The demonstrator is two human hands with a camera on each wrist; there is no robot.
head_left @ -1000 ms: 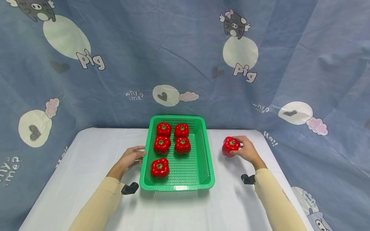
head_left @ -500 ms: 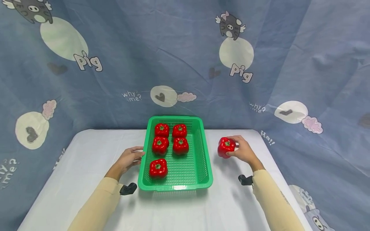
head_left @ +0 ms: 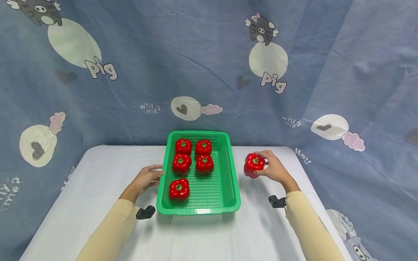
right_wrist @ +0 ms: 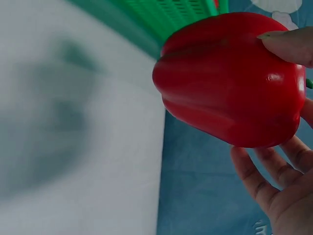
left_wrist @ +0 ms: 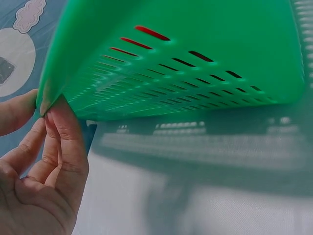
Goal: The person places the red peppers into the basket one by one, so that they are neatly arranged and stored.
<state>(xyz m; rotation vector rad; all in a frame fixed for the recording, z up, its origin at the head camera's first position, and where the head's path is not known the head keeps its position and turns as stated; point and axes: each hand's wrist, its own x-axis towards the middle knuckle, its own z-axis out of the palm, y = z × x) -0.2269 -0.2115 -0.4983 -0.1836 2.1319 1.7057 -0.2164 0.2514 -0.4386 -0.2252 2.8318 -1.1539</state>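
My right hand [head_left: 274,168] holds a red bell pepper [head_left: 254,165] to the right of the green basket [head_left: 231,208]. In the right wrist view the pepper [right_wrist: 230,83] lies between the thumb on top and the fingers below, its green stem pointing toward the palm. A shadow falls on the white cloth beneath it. At the basket's left side is my left hand [head_left: 146,179]. Its thumb and fingertips [left_wrist: 68,127] pinch the rim in the left wrist view. Inside the basket several red bell peppers [head_left: 181,164] sit stem up, mostly along the left and back.
A white-covered table [head_left: 107,174] carries the basket. Behind it hangs a blue curtain [head_left: 209,72] with pig and cloud prints, close to the table's back edge. Bare basket floor [head_left: 209,192] shows at the front right inside the basket.
My right hand has carried the pepper a little left, closer to the basket. The left hand stays at the rim, and the peppers in the basket keep their places.
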